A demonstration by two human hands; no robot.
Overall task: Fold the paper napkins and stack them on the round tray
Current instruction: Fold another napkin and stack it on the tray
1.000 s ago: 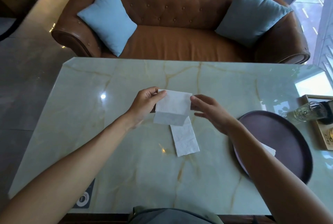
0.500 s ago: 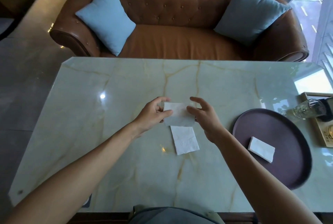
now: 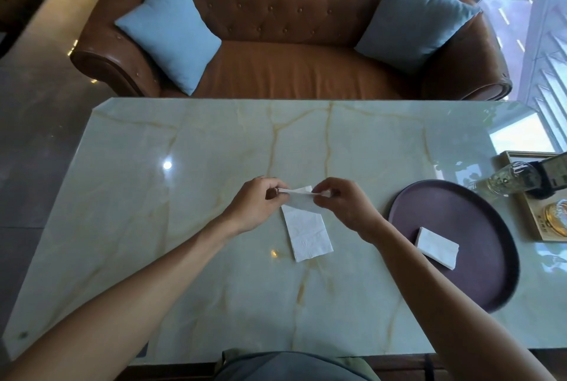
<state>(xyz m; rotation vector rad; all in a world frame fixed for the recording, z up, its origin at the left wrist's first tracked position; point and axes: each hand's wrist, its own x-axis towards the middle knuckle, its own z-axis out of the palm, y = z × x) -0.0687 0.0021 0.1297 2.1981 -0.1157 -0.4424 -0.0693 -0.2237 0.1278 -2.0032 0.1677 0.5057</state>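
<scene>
A: Fingers (image 3: 277,193) of left hand (image 3: 254,206) pinched on left end of held napkin (image 3: 299,199). Fingers of right hand (image 3: 346,207) pinched on its right end. Held above the desk (image 3: 184,227), sagging a little between the two grips.

B: Fold state?

A: Partly folded, top edge seen nearly edge-on. Exact number of layers not readable.

B: Just below the fingers?

A: Second napkin (image 3: 308,233) flat on the desk, long side running toward the body, slightly skewed. Upper end overlapped in view by the held one; contact between them cannot be told.

B: Right of the right hand?

A: Round tray (image 3: 429,199), dark, on the desk. One folded napkin (image 3: 437,247) lying flat inside it, on the near-left part, clear of the rim.

B: Further right?

A: Clear glass bottle (image 3: 509,181) lying tilted, neck toward the tray rim, body on a wooden tray (image 3: 530,221) at the desk edge. Dark object beside it, not identifiable.

B: Beyond the fingers?

A: Bare pale marble-pattern desk, then brown tufted sofa (image 3: 291,43) with two blue cushions, one at each end (image 3: 168,28) (image 3: 414,15).
</scene>
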